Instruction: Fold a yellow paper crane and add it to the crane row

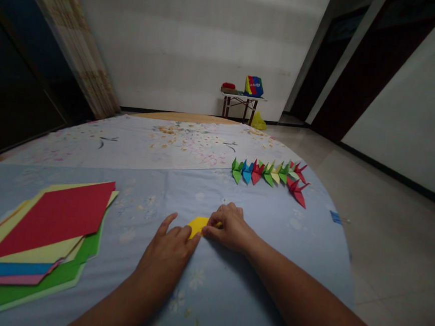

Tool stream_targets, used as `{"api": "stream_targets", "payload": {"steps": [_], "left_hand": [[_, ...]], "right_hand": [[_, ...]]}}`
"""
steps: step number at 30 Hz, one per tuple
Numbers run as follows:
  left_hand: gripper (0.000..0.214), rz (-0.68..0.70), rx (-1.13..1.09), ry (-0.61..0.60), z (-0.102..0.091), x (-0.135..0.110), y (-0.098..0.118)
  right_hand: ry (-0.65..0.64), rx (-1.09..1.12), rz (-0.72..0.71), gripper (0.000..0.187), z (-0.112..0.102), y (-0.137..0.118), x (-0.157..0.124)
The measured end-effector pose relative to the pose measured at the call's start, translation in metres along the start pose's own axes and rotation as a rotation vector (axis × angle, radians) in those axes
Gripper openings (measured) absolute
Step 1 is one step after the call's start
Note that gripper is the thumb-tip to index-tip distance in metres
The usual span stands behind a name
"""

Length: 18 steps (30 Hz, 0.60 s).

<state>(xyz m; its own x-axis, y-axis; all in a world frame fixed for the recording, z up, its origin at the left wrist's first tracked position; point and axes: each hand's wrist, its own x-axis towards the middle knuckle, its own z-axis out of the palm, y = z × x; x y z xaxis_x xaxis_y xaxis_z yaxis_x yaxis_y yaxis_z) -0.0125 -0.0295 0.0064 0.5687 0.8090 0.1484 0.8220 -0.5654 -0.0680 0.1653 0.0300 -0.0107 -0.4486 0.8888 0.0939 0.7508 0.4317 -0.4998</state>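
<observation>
A small piece of folded yellow paper (198, 225) lies on the blue cloth, between my two hands. My left hand (171, 242) presses on its left end with the fingertips and thumb, the little finger raised and apart. At the right end, my right hand (230, 225) pinches the paper between thumb and curled fingers, which hide part of it. Farther off to the right stands a row of folded paper cranes (268, 174) in green, blue, red and pale yellow, with a red crane (297, 190) in front of its right end.
On the left lies a stack of coloured paper sheets (58, 221), a red one on top. The round table wears a blue flowered tablecloth (132, 236), clipped at the right edge by a blue clip (335, 217). A small side table (241, 97) stands by the far wall.
</observation>
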Motion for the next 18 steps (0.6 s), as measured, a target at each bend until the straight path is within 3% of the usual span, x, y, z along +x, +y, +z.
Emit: {"api": "stream_targets", "payload": {"steps": [3, 8, 18], "left_hand": [[0.033, 0.005, 0.014, -0.048, 0.000, 0.000, -0.001], [0.035, 0.012, -0.015, -0.025, 0.001, -0.003, -0.005], [0.037, 0.006, -0.025, -0.067, 0.000, -0.001, -0.006]], "right_hand": [[0.031, -0.025, 0.016, 0.020, 0.002, -0.001, -0.001], [0.051, -0.062, 0.033, 0.023, 0.001, -0.001, -0.002], [0.005, -0.062, 0.069, 0.032, -0.017, 0.020, -0.001]]}}
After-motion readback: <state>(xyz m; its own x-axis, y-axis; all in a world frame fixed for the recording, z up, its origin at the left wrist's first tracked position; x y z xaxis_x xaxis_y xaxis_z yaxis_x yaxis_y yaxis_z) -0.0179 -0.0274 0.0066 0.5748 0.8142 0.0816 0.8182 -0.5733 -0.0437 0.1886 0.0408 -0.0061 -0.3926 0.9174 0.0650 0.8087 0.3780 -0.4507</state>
